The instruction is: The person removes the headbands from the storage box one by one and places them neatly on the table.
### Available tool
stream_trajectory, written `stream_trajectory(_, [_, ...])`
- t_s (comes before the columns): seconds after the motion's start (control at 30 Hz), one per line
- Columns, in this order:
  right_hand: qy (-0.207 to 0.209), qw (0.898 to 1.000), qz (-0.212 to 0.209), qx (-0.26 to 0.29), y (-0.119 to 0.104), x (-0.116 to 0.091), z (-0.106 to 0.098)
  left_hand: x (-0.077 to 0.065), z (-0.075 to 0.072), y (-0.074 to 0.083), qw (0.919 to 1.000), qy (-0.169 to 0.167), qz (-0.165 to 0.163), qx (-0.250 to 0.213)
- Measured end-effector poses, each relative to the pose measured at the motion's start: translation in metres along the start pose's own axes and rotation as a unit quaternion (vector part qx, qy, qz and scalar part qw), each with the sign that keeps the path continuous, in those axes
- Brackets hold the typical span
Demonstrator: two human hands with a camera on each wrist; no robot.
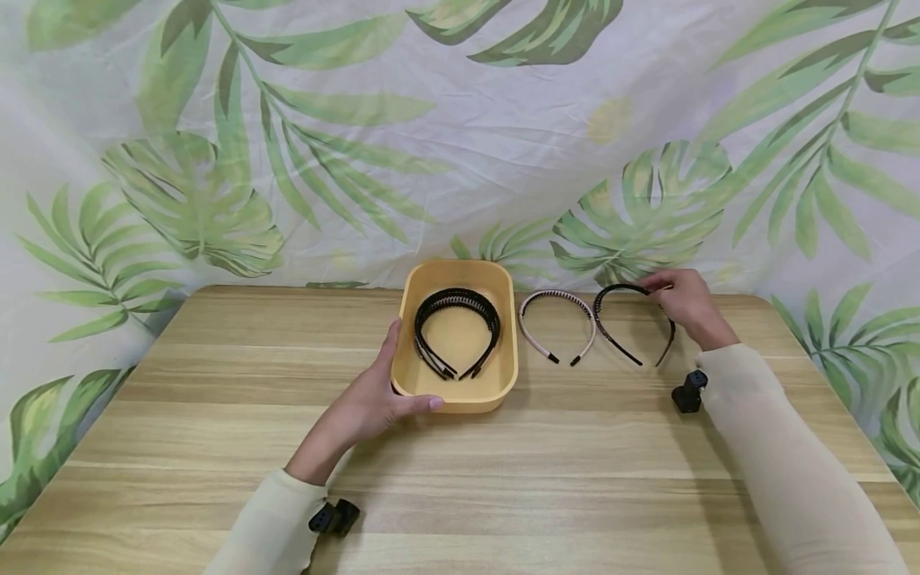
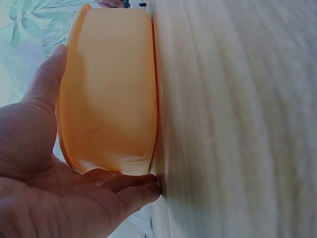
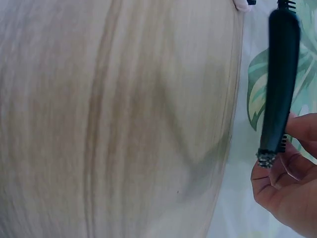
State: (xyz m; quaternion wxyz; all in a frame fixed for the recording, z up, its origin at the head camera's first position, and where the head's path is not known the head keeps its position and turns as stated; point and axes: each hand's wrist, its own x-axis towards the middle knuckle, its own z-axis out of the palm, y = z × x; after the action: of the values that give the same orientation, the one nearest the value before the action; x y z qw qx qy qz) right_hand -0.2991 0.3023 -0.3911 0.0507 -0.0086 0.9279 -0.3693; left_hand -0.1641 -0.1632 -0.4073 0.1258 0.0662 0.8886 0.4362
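Note:
My left hand (image 1: 370, 399) grips the near left corner of a yellow plastic bin (image 1: 509, 351), its thumb along the front rim and its fingers against the left side. The left wrist view shows the bin's outer wall (image 2: 111, 89) between thumb and fingers. Inside the bin lie several black headbands (image 1: 460, 299), stacked together with their tips toward me. At the back right, my right hand (image 1: 686, 303) pinches a dark headband (image 1: 607, 331) by its curved band. Up close in the right wrist view, that headband (image 3: 282, 79) casts a shadow on the wood.
A pale pink headband (image 1: 525, 323) with dark tips lies between the bin and the headband in my right hand. The wooden table (image 1: 503, 479) ends at a leaf-patterned cloth (image 1: 359, 160) hanging along its back edge.

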Motion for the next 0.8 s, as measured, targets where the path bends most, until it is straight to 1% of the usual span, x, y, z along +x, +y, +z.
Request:
stream_trajectory(0.37, [-0.010,0.999,0.034,0.009,0.006,0.001,-0.001,0.000,0.000,-0.001,1.0000,0.001,-0.004,0.003])
stream_trajectory(0.6, [-0.009,0.999,0.042,0.009,0.010,0.004,0.002,0.000,0.000,0.001,1.0000,0.001,-0.003,0.006])
stream_trajectory(0.8, [0.000,0.999,0.039,-0.003,0.013,0.005,0.004,0.000,0.000,0.002,1.0000,0.000,-0.004,0.002])
